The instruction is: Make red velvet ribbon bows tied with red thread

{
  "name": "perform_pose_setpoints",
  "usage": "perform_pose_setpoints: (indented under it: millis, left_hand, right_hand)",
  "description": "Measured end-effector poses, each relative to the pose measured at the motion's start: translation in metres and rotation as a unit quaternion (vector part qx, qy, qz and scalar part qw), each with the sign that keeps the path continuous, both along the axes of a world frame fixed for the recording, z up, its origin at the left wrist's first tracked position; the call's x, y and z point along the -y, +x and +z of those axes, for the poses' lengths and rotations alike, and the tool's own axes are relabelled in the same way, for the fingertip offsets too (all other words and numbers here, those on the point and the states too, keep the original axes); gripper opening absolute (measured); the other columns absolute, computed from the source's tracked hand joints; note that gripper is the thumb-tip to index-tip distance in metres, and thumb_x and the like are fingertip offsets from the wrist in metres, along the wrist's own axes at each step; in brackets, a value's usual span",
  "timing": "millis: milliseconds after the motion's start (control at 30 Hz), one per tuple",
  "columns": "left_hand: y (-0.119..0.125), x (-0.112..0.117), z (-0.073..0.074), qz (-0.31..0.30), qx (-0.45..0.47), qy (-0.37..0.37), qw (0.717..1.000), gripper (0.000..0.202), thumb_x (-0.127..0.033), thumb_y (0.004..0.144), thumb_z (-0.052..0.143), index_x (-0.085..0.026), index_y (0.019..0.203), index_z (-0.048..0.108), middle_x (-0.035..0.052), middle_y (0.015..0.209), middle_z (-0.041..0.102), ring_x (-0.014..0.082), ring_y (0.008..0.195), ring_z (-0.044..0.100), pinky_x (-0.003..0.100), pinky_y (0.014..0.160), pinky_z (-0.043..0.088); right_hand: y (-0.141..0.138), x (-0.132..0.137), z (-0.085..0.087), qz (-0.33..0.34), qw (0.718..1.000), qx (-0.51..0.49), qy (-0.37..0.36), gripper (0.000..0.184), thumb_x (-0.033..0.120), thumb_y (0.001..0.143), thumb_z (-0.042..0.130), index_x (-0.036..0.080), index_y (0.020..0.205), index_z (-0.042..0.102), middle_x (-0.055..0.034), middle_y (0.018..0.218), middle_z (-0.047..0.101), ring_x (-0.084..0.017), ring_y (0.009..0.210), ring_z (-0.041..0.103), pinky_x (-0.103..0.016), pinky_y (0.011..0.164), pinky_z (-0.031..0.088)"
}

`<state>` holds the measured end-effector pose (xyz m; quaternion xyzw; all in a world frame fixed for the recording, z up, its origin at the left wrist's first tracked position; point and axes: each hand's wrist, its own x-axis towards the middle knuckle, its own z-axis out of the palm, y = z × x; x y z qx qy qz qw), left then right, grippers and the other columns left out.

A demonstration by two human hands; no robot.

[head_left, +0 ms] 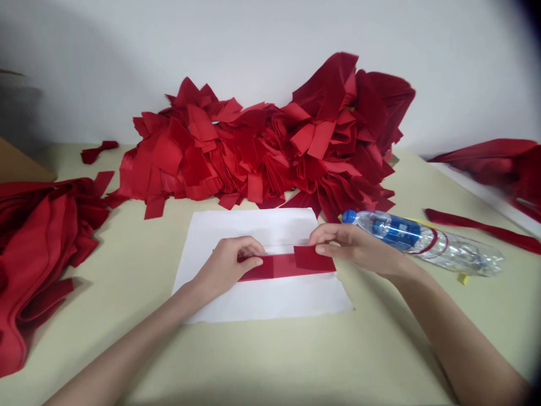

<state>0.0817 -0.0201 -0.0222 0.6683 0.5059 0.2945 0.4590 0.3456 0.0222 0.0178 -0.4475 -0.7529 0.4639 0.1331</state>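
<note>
A red fabric strip point(282, 266) lies across a white paper sheet point(262, 301) on the beige table. My left hand point(230, 264) pinches the strip's left end, fingers closed on it. My right hand point(354, 248) pinches the right end, which is folded back over the strip. Both hands rest on the sheet, about a strip's length apart.
A big heap of folded red fabric pieces point(270, 146) fills the back of the table against the wall. More red cloth point(38, 242) piles at the left edge and at the far right point(502, 163). A plastic water bottle point(422, 239) lies beside my right hand. A loose red strip point(482, 228) lies behind it.
</note>
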Motion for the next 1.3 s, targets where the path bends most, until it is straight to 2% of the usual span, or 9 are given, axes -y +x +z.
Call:
perform_pose_setpoints:
  millis: [167, 233, 333, 500, 633, 833, 1300]
  left_hand:
    - [0.003, 0.001, -0.005, 0.014, -0.048, 0.038, 0.998, 0.012, -0.018, 0.077, 0.057, -0.021, 0.087, 0.061, -0.0001, 0.080, 0.063, 0.0155, 0.073, 0.057, 0.030, 0.069, 0.045]
    - [0.004, 0.002, -0.006, 0.017, -0.061, 0.065, 0.996, 0.013, -0.017, 0.076, 0.057, -0.022, 0.087, 0.060, -0.0008, 0.080, 0.062, 0.0145, 0.069, 0.055, 0.029, 0.067, 0.044]
    - [0.005, 0.002, -0.007, 0.015, -0.070, 0.098, 0.993, 0.013, -0.011, 0.074, 0.054, -0.021, 0.081, 0.058, -0.0013, 0.078, 0.058, 0.0134, 0.066, 0.052, 0.028, 0.063, 0.042]
    - [0.004, 0.001, -0.008, 0.006, -0.082, 0.118, 0.990, 0.019, -0.003, 0.070, 0.048, -0.019, 0.071, 0.056, -0.0002, 0.078, 0.055, 0.0132, 0.065, 0.050, 0.027, 0.060, 0.042]
    - [0.002, 0.000, -0.007, -0.012, -0.069, 0.108, 0.992, 0.023, -0.004, 0.075, 0.045, -0.019, 0.078, 0.062, 0.0021, 0.086, 0.060, 0.0155, 0.076, 0.056, 0.028, 0.068, 0.044]
    - [0.000, 0.001, -0.003, -0.012, -0.076, 0.110, 0.991, 0.022, -0.018, 0.087, 0.041, -0.019, 0.081, 0.062, 0.0030, 0.085, 0.062, 0.0170, 0.079, 0.057, 0.032, 0.075, 0.044]
    - [0.002, 0.001, -0.007, -0.003, -0.060, 0.093, 0.994, 0.008, -0.018, 0.080, 0.054, -0.020, 0.081, 0.062, 0.0020, 0.085, 0.061, 0.0165, 0.078, 0.057, 0.032, 0.072, 0.047]
  right_hand:
    - [-0.016, 0.007, 0.005, -0.011, 0.999, -0.038, -0.005, 0.023, 0.039, 0.080, 0.057, 0.017, 0.088, 0.060, -0.0024, 0.084, 0.059, -0.013, 0.075, 0.053, -0.026, 0.067, 0.039]
    - [-0.028, 0.009, 0.006, -0.006, 0.997, -0.072, -0.031, 0.021, 0.037, 0.080, 0.057, 0.017, 0.088, 0.059, -0.0016, 0.082, 0.059, -0.011, 0.073, 0.052, -0.024, 0.065, 0.039]
    - [-0.049, 0.011, -0.001, 0.018, 0.993, -0.098, -0.064, 0.018, 0.033, 0.081, 0.055, 0.017, 0.089, 0.059, -0.0004, 0.079, 0.060, -0.011, 0.070, 0.053, -0.024, 0.064, 0.040]
    - [-0.070, 0.011, -0.028, -0.010, 0.998, -0.057, 0.039, 0.011, 0.026, 0.081, 0.054, 0.017, 0.084, 0.061, -0.0002, 0.076, 0.060, -0.012, 0.073, 0.055, -0.027, 0.071, 0.043]
    - [-0.073, 0.016, -0.039, -0.040, 0.993, -0.023, 0.112, 0.007, 0.022, 0.079, 0.056, 0.019, 0.083, 0.062, -0.0012, 0.081, 0.062, -0.014, 0.082, 0.056, -0.029, 0.076, 0.044]
    - [-0.074, 0.024, -0.038, -0.052, 0.983, 0.004, 0.174, 0.009, 0.017, 0.077, 0.057, 0.021, 0.082, 0.063, -0.0005, 0.080, 0.063, -0.015, 0.085, 0.054, -0.029, 0.076, 0.044]
    - [-0.072, 0.025, -0.034, -0.063, 0.982, 0.028, 0.176, 0.008, 0.017, 0.076, 0.056, 0.021, 0.077, 0.062, -0.0016, 0.077, 0.062, -0.017, 0.084, 0.055, -0.031, 0.073, 0.045]
